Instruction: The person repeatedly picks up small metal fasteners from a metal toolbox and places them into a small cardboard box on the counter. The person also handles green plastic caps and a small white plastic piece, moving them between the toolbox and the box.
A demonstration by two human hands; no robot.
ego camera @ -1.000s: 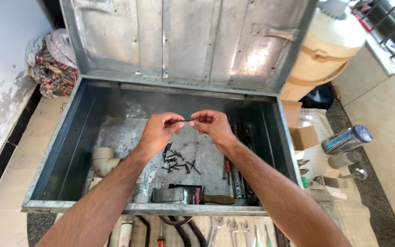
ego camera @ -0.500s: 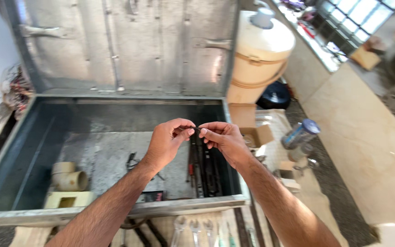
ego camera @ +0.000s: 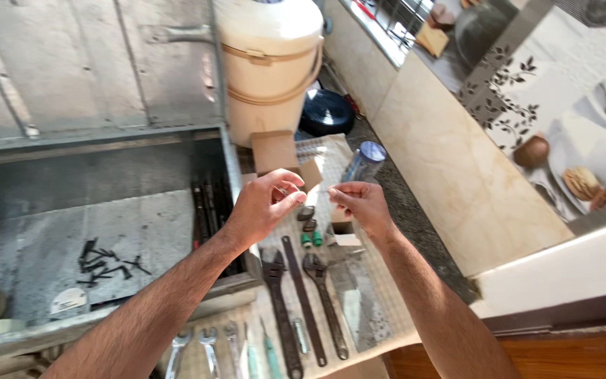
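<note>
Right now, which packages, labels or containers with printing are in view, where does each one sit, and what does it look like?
Cardboard box: plain brown, squarish, on the mat beside the metal trunk, in front of the cream water jug.
Clear tube: cylindrical with a blue cap, lying tilted just beyond the right hand.
Sticker: pale, rounded, on the trunk floor below the black screws; its print is too small to make out.

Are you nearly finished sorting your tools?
Partly. Done: wrenches lie in a row on the mat. In hand: left hand and right hand pinch something too small to tell. Left: black screws loose in the metal box.
</note>
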